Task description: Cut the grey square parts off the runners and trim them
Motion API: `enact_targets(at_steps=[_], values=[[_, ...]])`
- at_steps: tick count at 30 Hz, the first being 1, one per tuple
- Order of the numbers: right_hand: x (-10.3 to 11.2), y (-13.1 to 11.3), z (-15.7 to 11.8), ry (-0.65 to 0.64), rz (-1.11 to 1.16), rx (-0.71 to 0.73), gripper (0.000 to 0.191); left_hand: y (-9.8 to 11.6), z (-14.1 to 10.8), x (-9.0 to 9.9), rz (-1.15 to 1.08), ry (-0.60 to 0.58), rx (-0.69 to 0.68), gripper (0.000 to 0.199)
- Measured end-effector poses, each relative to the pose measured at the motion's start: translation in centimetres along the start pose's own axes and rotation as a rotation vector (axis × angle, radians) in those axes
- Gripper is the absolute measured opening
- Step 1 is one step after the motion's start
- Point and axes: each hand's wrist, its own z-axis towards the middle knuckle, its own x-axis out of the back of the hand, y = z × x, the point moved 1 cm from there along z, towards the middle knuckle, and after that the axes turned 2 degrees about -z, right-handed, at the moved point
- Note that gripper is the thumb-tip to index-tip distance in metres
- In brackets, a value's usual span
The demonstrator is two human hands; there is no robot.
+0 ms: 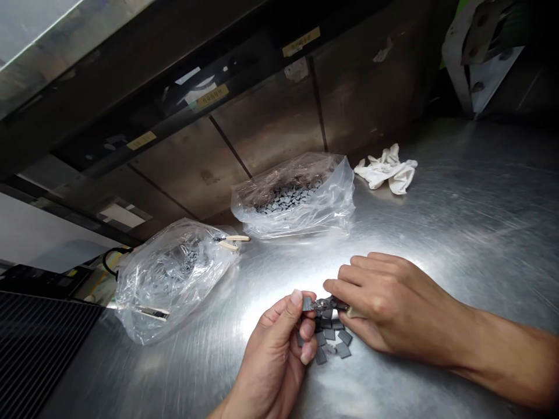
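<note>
Between thumb and fingers, my left hand [282, 343] pinches a small grey square piece [308, 304]. My right hand [379, 302] is closed around a small metal tool with pale handles, seemingly pliers [334, 304]; its jaws are at the right side of the held piece. Below and between the hands, several loose grey pieces [344, 337] lie on the metal table. My right fingers hide most of the tool's handles.
An open clear bag [301, 224] of grey pieces stands behind my hands. Another clear bag [174, 314] lies at the left, with pale-handled pliers [236, 238] at its edge. White gloves [384, 169] lie at the back right of the metal table [489, 233].
</note>
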Motion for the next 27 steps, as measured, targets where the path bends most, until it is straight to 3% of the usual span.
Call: enact_targets(at_steps=[11,19,27], values=[[-0.05,0.02,0.09,0.005,-0.005,-0.005,0.005,-0.05,0.16,0.13,0.016,-0.024,0.000,0.031],[-0.16,-0.47,-0.22,-0.021,0.201,-0.193,0.017,0.05,0.16,0.07,-0.064,0.025,-0.060,0.031],[-0.58,-0.64,-0.14,-0.037,0.172,-0.234,0.018,0.12,0.43,0.29,-0.062,0.040,-0.046,0.032]])
